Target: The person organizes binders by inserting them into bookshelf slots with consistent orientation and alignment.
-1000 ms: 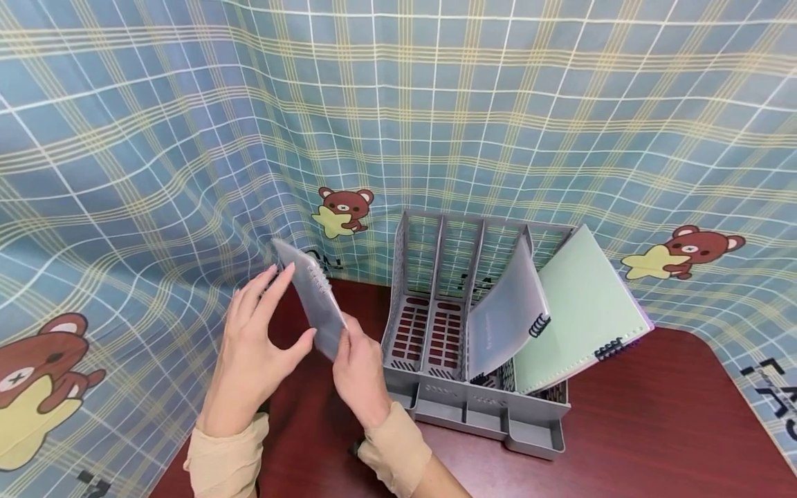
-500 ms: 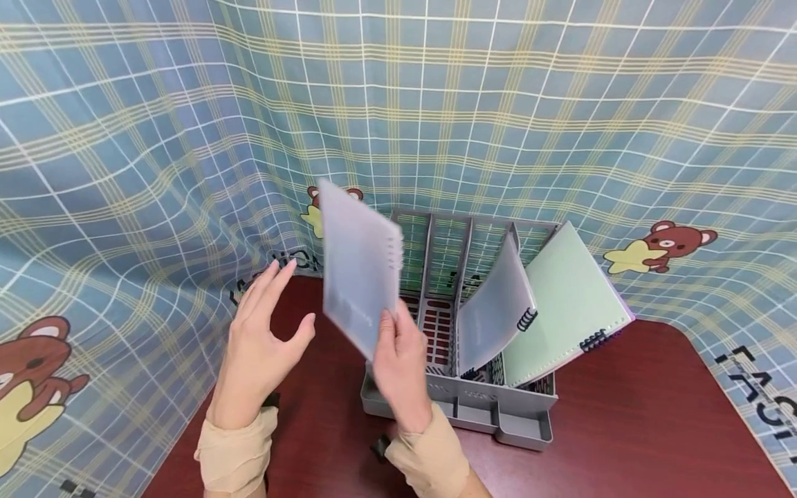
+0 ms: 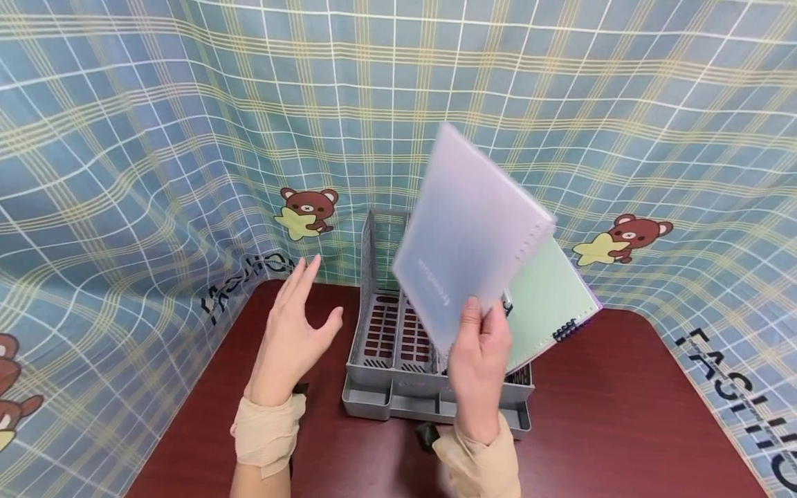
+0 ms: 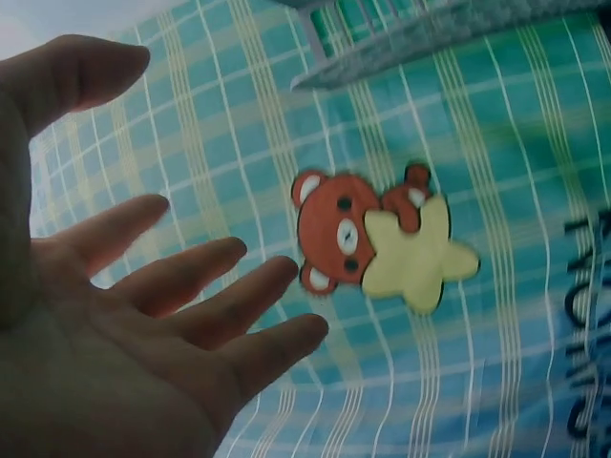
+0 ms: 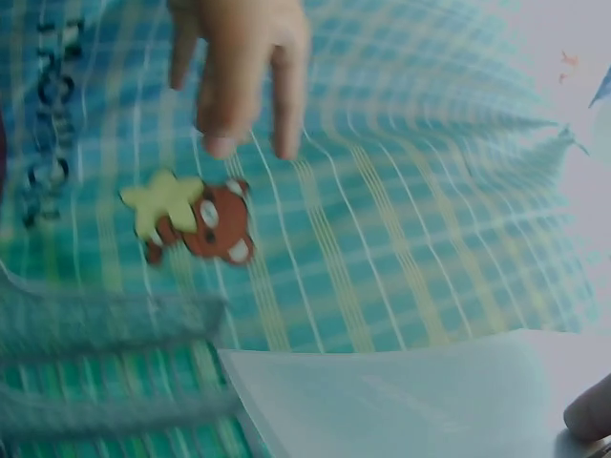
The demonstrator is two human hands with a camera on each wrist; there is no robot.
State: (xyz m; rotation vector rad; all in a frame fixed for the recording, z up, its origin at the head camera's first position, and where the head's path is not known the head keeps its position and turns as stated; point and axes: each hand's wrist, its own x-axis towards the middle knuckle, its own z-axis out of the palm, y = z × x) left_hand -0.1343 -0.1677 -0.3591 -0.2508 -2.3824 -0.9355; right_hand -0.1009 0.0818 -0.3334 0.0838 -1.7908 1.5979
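Observation:
A spiral notebook with a frosted clear cover [image 3: 461, 228] is tilted up in front of the grey file rack [image 3: 373, 377]. My right hand [image 3: 479, 366] grips its lower corner, thumb on the cover. In the right wrist view that notebook [image 5: 401, 401] fills the bottom right, with a thumb tip on its edge. To the left of the rack, my left hand [image 3: 292, 342] is raised, thumb apart from the extended fingers, holding nothing. The left wrist view shows this hand [image 4: 143, 324] with fingers spread. A green notebook [image 3: 542, 297] leans in the rack's right side; the other frosted notebook there is mostly hidden.
Shallow trays [image 3: 367, 401] line the rack's front. The two left slots [image 3: 381, 325] show their slotted floor. Dark red table [image 3: 591, 415] surrounds the rack. A plaid curtain with bears [image 3: 308, 211] hangs close behind and at both sides.
My right hand has carried the frosted notebook rightward and up, from left of the rack to in front of it. The left hand has stayed raised; the head view has shifted right.

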